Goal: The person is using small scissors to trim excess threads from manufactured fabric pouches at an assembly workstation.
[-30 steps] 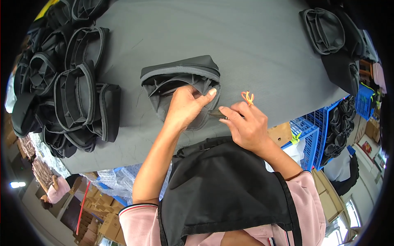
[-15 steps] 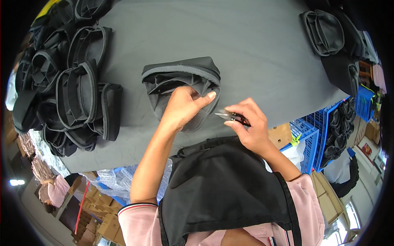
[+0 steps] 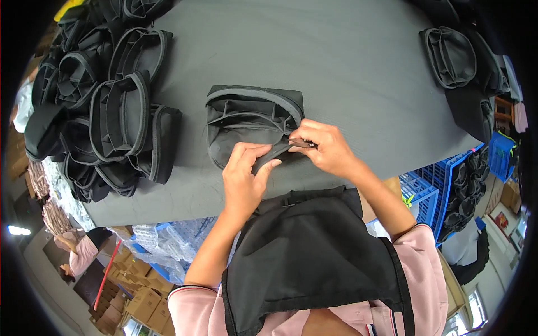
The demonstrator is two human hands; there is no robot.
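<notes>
A black fabric pouch [image 3: 238, 134] with inner dividers and a grey zipper edge lies opened on the dark table in front of me. My left hand [image 3: 246, 173] pinches the pouch's near rim between thumb and fingers. My right hand [image 3: 325, 147] is closed round small thread snips [image 3: 302, 143], held against the pouch's right side near the rim. The snips' blade tips are partly hidden by the fabric and my fingers.
Several similar black pouches [image 3: 120, 117] are heaped at the table's left, with more pouches [image 3: 450, 56] at the far right. Blue crates [image 3: 443, 173] stand past the right edge. Clear plastic wrap [image 3: 162, 243] and cardboard boxes [image 3: 144, 302] sit beyond the near left edge. Another person is at the lower left.
My left hand has come out of the pouch's inside to its near rim. The right hand has brought the snips up and left to the pouch, which has turned slightly.
</notes>
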